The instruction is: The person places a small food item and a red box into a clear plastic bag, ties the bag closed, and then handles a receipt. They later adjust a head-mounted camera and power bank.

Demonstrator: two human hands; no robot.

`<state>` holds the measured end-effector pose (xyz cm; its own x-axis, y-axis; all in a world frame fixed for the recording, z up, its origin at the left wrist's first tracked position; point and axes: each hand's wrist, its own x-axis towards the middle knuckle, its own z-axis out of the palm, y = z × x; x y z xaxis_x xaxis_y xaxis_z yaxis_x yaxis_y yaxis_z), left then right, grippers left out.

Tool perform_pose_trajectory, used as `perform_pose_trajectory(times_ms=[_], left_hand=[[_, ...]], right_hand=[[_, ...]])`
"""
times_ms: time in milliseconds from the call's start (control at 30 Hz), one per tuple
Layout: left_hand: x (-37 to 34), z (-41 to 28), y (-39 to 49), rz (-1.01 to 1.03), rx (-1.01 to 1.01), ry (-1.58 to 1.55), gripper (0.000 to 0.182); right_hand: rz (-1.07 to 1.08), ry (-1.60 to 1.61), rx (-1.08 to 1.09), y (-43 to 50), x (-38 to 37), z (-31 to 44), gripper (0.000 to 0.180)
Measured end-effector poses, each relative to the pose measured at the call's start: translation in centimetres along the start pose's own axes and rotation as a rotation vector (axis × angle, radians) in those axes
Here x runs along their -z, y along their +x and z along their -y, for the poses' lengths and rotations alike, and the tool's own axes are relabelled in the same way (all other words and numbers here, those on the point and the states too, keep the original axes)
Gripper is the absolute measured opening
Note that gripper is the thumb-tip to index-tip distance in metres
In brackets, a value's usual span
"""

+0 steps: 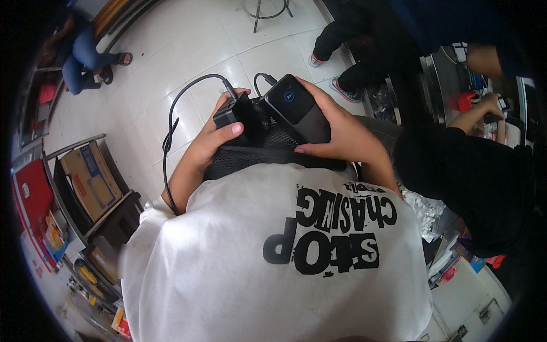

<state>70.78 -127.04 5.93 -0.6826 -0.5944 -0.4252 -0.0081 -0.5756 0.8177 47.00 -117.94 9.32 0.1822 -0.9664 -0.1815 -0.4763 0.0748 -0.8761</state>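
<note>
Both of my hands are in front of my waist, over a black mesh pouch (273,156). My left hand (216,137) grips a small black box-shaped device (230,113), its thumb across the near edge. A black cable (172,115) is plugged into its top, loops out to the left and runs down along my forearm. In my right hand (342,124) is a black power bank (297,107), tilted, with a small lit round display on its glossy end. A short cable (260,77) with a dark plug enters the power bank's far end.
A cardboard box (92,181) sits on a rack at left. A seated person (83,55) is at upper left. On the right, a person in black (453,179) reaches over a cluttered counter, and another person's legs (350,47) stand nearby. A round-based stool (269,13) is at the top.
</note>
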Motion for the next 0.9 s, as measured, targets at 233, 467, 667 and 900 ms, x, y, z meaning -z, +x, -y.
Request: perform_pose_trajectory(times_ms=[233, 467, 667, 900], left_hand=[[-0.8, -0.7, 1.4, 0.043, 0.013, 0.059, 0.085], [-1.1, -0.8, 2.2, 0.034, 0.011, 0.101, 0.085], [-1.5, -0.7, 2.4, -0.001, 0.017, 0.120, 0.088], [-1.9, -0.6, 2.4, -0.021, 0.024, 0.148, 0.090]], right_hand=[[-0.073, -0.007, -0.039, -1.3, 0.1, -0.2, 0.102], [-0.122, -0.017, -0.117, -1.5, 0.1, 0.0, 0.106], [-0.123, -0.039, -0.120, -1.6, 0.3, -0.2, 0.107], [-0.118, -0.089, -0.115, -1.8, 0.5, -0.1, 0.106]])
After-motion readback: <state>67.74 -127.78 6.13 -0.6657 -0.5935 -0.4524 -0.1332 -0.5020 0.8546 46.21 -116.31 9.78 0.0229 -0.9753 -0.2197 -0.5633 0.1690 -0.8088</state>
